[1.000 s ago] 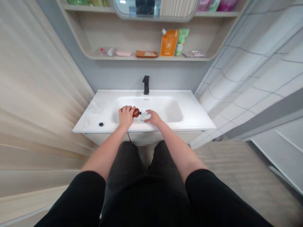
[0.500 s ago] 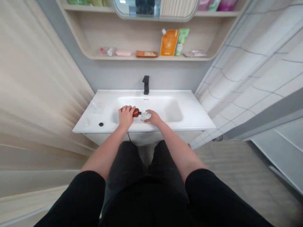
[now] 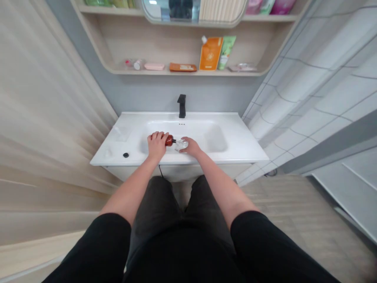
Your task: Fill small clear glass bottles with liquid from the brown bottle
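Brown bottle [image 3: 169, 140] held sideways above the sink [image 3: 216, 135]
Left hand [image 3: 157, 146] grips it, long axis crosswise, neck pointing right at the clear container [image 3: 179, 146] the right hand [image 3: 192, 147] clasps.

Bottle [image 3: 169, 140] glossy; basin [image 3: 203, 133] smooth, glossy; tap [image 3: 182, 106] matt (metal-looking).

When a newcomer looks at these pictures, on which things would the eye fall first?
Probably the orange pouch, upright on the shelf above the basin, next to a green tube. Then the brown bottle, held sideways in the left hand over the basin, its neck at the clear vessel in the right hand. The black tap also stands out against the grey wall behind the basin.
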`<state>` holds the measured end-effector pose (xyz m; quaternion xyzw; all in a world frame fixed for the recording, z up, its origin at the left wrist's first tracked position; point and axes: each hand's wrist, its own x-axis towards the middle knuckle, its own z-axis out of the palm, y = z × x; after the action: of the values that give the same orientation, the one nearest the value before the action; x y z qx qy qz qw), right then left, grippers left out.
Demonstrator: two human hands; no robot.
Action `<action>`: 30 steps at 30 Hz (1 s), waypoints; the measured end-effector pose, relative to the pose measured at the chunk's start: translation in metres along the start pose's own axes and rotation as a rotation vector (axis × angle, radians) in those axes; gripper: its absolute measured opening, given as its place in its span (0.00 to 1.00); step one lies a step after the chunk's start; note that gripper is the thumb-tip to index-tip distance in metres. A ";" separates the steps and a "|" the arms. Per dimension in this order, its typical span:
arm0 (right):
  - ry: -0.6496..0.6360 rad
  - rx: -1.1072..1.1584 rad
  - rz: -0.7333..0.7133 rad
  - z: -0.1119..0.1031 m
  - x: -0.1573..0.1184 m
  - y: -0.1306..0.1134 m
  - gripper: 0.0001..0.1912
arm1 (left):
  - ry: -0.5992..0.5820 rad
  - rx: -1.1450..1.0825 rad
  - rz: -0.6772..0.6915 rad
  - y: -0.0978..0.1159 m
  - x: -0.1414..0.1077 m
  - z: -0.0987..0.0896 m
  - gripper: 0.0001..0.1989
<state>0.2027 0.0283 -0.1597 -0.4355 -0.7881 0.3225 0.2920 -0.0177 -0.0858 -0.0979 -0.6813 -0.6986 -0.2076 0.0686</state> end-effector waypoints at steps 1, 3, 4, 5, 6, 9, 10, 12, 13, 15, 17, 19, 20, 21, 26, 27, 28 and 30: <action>0.000 -0.002 0.000 0.000 0.000 0.000 0.40 | -0.003 -0.002 0.000 0.000 0.000 0.000 0.31; -0.003 -0.006 0.000 0.000 0.001 0.000 0.40 | -0.004 -0.006 0.002 0.000 0.000 0.000 0.31; -0.004 -0.008 0.001 0.000 0.001 0.000 0.41 | -0.002 -0.006 0.003 0.000 0.000 0.000 0.31; -0.005 -0.008 0.002 0.000 0.001 0.000 0.41 | 0.002 -0.006 0.006 -0.001 0.000 0.000 0.31; -0.004 -0.007 0.001 0.000 0.001 0.000 0.41 | 0.008 -0.006 0.010 -0.001 -0.001 0.000 0.31; -0.002 0.002 0.000 -0.001 0.000 -0.002 0.40 | 0.020 -0.006 0.023 -0.001 0.000 0.000 0.31; 0.000 0.005 0.003 -0.001 0.000 -0.002 0.40 | 0.019 -0.004 0.023 -0.001 0.000 0.000 0.31; -0.001 0.012 0.010 -0.001 -0.001 -0.003 0.39 | 0.008 0.001 0.014 0.000 0.000 0.000 0.31; -0.003 0.015 0.013 -0.001 -0.001 -0.004 0.39 | 0.001 0.004 0.008 0.000 0.000 0.000 0.31; -0.002 0.019 0.014 -0.001 -0.001 -0.004 0.39 | -0.009 0.010 -0.002 0.000 0.001 0.000 0.31; 0.003 0.021 0.017 -0.001 -0.001 -0.003 0.39 | -0.011 0.015 -0.008 0.000 0.001 0.001 0.31; 0.007 0.032 0.015 -0.001 0.000 -0.002 0.38 | -0.008 0.019 -0.010 0.000 0.001 0.002 0.30; 0.003 0.042 0.012 -0.001 0.000 -0.001 0.37 | -0.006 0.018 -0.013 0.000 0.001 0.003 0.30; -0.003 0.053 0.009 -0.001 0.000 -0.001 0.37 | -0.005 0.015 -0.020 -0.001 0.002 0.005 0.29; -0.014 0.136 0.013 -0.001 0.001 0.004 0.38 | -0.023 -0.045 -0.111 -0.003 0.005 0.011 0.30; -0.008 0.158 0.024 -0.001 0.001 0.005 0.38 | -0.029 -0.062 -0.138 -0.004 0.005 0.013 0.32; -0.001 0.184 0.040 -0.001 0.001 0.006 0.38 | -0.034 -0.075 -0.164 -0.004 0.006 0.014 0.33; 0.008 0.254 0.080 -0.001 0.001 0.007 0.39 | -0.041 -0.094 -0.213 -0.005 0.006 0.015 0.36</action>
<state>0.2069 0.0325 -0.1639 -0.4274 -0.7216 0.4296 0.3349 -0.0206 -0.0742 -0.1097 -0.6099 -0.7578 -0.2321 -0.0001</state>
